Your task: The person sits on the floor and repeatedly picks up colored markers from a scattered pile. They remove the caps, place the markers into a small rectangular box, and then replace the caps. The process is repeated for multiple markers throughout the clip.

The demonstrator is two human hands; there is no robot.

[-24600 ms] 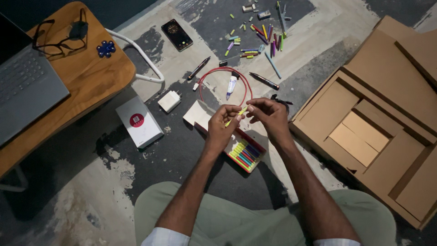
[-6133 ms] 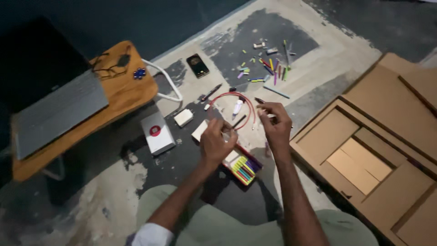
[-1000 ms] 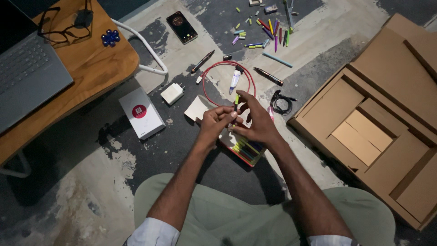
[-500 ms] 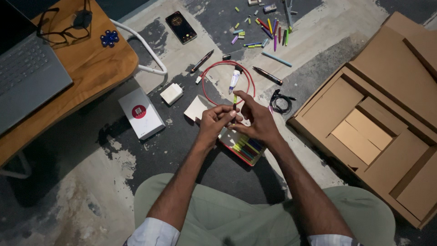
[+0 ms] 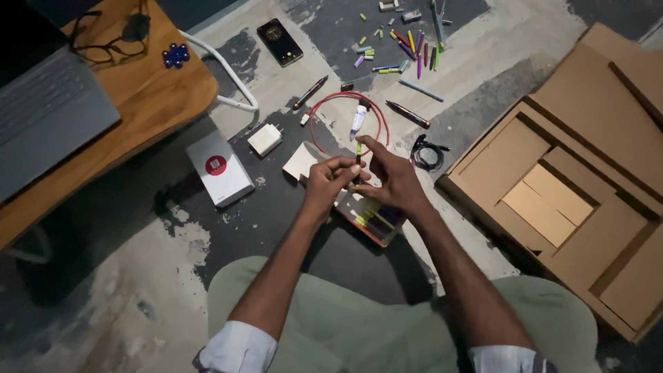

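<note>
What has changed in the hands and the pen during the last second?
Little moved. Both hands, left hand and right hand, keep pinching the thin yellow-green pen as before, now held more upright over the open box of coloured pens. The red looped cable, white charger and black phone stayed put.

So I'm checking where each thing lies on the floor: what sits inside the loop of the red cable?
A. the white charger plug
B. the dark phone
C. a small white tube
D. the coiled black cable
C: the small white tube lies within the ring of the red cable, just beyond the right hand and left hand, which together hold a thin pen.
</note>
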